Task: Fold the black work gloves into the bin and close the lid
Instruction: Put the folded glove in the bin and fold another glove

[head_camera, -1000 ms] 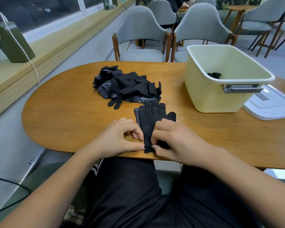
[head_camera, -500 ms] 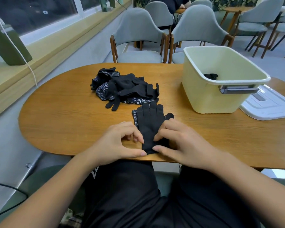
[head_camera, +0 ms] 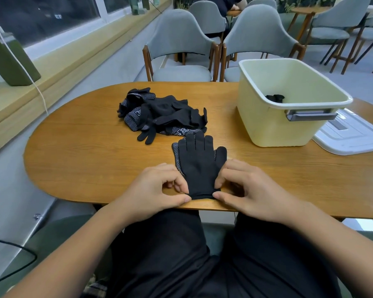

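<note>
Your left grip [head_camera: 157, 186] and right grip [head_camera: 246, 188] pinch the pair [head_camera: 199, 166] at its cuff. One fold [head_camera: 275, 97] lies in the bin [head_camera: 267, 125], 1 o'clock. The pile [head_camera: 159, 115], 11 o'clock, waits; lid [head_camera: 353, 136] off.

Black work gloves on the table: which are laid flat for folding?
The stacked black gloves at the near edge, cuff pinched by left hand and right hand; the rest lie in a tangled heap behind.

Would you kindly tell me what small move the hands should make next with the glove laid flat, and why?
Probably fold the cuff away toward the fingertips: the flat glove lies spread out near the table edge, and the left hand and right hand each pinch a cuff corner, ready to lift.
</note>
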The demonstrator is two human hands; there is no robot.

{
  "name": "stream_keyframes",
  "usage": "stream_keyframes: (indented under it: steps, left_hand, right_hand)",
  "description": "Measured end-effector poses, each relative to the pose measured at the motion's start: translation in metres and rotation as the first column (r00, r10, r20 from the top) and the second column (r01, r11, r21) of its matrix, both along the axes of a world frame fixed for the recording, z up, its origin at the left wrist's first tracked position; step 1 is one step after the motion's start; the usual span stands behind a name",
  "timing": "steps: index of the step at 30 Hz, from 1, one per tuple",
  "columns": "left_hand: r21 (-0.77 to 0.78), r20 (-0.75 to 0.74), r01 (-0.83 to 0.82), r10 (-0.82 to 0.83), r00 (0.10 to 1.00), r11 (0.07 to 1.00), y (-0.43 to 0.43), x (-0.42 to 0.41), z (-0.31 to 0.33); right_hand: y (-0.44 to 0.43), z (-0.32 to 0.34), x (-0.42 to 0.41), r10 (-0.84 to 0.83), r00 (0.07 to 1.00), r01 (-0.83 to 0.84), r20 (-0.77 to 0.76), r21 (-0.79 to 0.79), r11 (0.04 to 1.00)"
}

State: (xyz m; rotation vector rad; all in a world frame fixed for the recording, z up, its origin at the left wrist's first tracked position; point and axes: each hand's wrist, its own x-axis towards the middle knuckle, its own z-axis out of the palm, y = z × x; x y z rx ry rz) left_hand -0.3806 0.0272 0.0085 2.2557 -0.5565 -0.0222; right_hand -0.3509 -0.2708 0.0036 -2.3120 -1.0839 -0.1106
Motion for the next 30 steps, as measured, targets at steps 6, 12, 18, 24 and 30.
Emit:
stream_keyframes:
  steps: [6, 12, 18, 24, 30]
  left_hand:
    - [-0.005, 0.041, 0.006, -0.006, 0.999, 1.0, -0.003, -0.003, -0.001]
    - [0.004, 0.042, 0.008, -0.008, 0.999, 1.0, -0.003, -0.004, -0.003]
    - [-0.092, 0.029, -0.064, 0.067, 0.997, 0.994, -0.002, 0.007, 0.004]
    - [-0.163, 0.036, -0.377, 0.387, 0.921, 0.912, 0.008, 0.063, 0.002]
    - [-0.024, 0.146, -0.431, 0.43, 0.891, 0.902, 0.008, 0.107, -0.001]
  right_hand:
    - [0.0, 0.001, -0.003, 0.006, 1.0, -0.006, 0.013, 0.008, 1.0]
    - [0.0, -0.004, -0.005, 0.007, 0.998, -0.005, 0.068, -0.019, 1.0]
    - [0.012, 0.001, -0.008, -0.034, 0.99, 0.033, 0.138, 0.011, 0.999]
    - [0.03, -0.003, -0.006, -0.059, 0.992, 0.051, 0.115, 0.074, 0.996]
    - [0.031, -0.008, -0.006, -0.052, 0.994, 0.047, 0.099, 0.048, 0.998]
